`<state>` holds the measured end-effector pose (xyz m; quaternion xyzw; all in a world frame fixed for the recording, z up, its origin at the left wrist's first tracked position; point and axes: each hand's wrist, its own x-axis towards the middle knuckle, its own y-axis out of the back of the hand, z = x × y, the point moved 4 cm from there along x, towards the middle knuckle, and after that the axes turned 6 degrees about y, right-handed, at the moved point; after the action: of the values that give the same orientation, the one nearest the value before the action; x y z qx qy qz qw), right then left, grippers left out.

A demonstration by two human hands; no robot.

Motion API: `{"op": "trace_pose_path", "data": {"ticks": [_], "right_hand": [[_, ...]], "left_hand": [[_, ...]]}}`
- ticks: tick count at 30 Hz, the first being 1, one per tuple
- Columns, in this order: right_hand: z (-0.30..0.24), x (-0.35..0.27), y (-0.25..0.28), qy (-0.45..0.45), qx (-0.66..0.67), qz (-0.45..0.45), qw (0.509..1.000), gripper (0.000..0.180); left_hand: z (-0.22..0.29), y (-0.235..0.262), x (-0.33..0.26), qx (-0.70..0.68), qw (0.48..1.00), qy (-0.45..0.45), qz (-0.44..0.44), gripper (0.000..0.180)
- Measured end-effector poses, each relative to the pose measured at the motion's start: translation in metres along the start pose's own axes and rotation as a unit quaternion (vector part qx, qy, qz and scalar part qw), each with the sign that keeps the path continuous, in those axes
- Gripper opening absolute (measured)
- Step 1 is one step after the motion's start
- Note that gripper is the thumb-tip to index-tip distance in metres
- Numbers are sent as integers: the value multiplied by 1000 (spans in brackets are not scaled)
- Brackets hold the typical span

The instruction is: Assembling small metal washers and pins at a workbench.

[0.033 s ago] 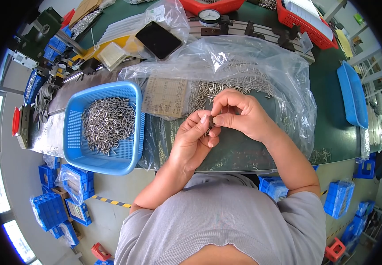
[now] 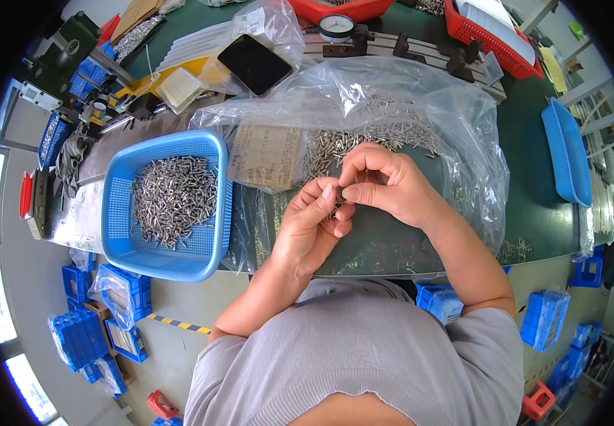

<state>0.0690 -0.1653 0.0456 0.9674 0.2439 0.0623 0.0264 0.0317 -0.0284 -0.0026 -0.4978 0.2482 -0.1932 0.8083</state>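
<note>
Close together over the front of the bench, my left hand (image 2: 312, 219) and my right hand (image 2: 390, 183) meet at their fingertips. Curled fingers of the left hand hold a few small metal pins (image 2: 337, 202), partly hidden by thumb and fingers. The right thumb and index finger pinch at the same spot; what lies between them is mostly covered. Just beyond the hands, a heap of loose metal pins (image 2: 363, 135) spreads over a clear plastic bag (image 2: 474, 153). To the left stands a blue plastic basket (image 2: 223, 206) with many similar dark pins (image 2: 175, 199) in it.
A written cardboard tag (image 2: 265, 155) lies under the plastic beside the heap. Farther back are a black phone (image 2: 255, 64), a dial gauge (image 2: 337, 27) on a metal rail and a red basket (image 2: 491, 42). Another blue basket (image 2: 566, 153) sits at the right edge.
</note>
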Motion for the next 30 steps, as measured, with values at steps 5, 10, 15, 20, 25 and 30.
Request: {"op": "trace_pose_path", "data": {"ticks": [5,10,15,20,25,30], "right_hand": [[-4,0,-1,20,-18,-14,1000,9],[-6,0,-1,47,-58,-21,997,9],[-7,-2,-3,-12,-37,0,999,8],[-10,-2,-5,42,-77,-1,996,10],[-6,-3,-6,29,-57,-4,998,11],[-9,-2,-6,30,-71,-9,997,11]], "left_hand": [[0,0,1,6,1000,-5,0,14],[0,2,1,7,1000,-3,8,13],[0,2,1,12,1000,-11,9,13],[0,3,1,15,1000,-12,17,13],[0,2,0,8,1000,-7,4,14],[0,2,0,11,1000,-7,17,14]]}}
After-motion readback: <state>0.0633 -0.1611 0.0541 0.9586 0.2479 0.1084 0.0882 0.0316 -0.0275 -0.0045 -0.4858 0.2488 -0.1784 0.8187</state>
